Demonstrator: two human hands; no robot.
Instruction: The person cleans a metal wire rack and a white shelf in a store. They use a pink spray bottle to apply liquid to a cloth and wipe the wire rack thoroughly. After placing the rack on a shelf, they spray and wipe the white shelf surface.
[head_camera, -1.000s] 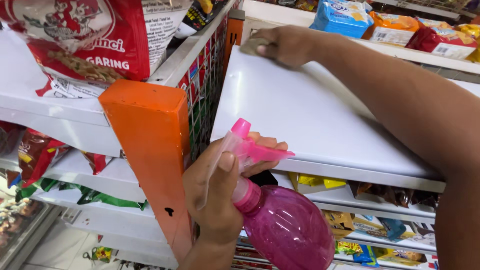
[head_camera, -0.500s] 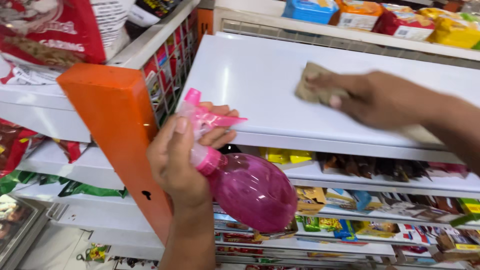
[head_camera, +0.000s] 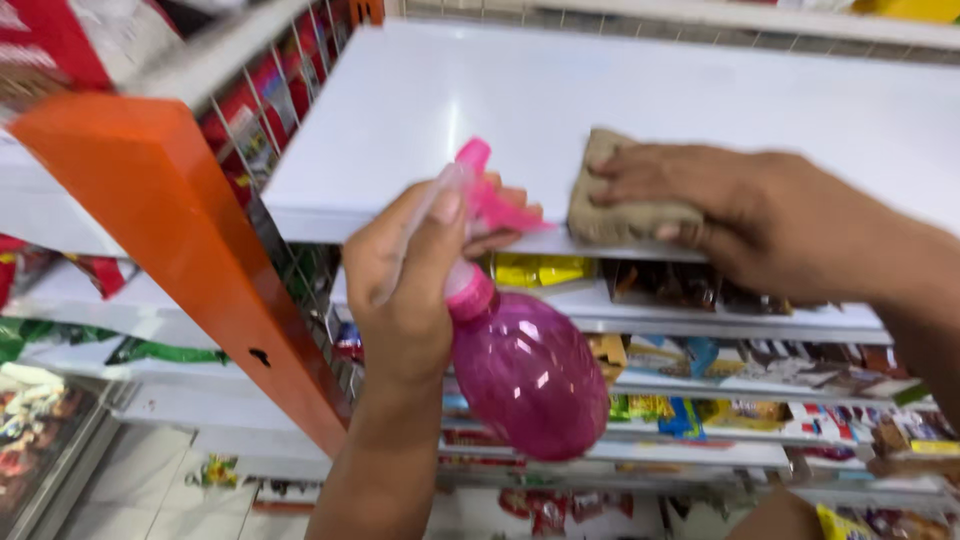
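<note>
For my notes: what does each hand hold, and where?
Left hand: pink plastic spray bottle, by its neck. Right hand: brown cloth, pressed from above.

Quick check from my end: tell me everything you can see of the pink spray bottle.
The pink spray bottle looks like translucent plastic: a round magenta body, a narrow neck and a lighter pink trigger head with a pale trigger lever. It is tilted, head up towards the white shelf edge, body hanging lower right. The left hand wraps its neck, a finger lying along the lever. The nozzle end sits close to the brown cloth under the right hand. Its liquid level cannot be told.
</note>
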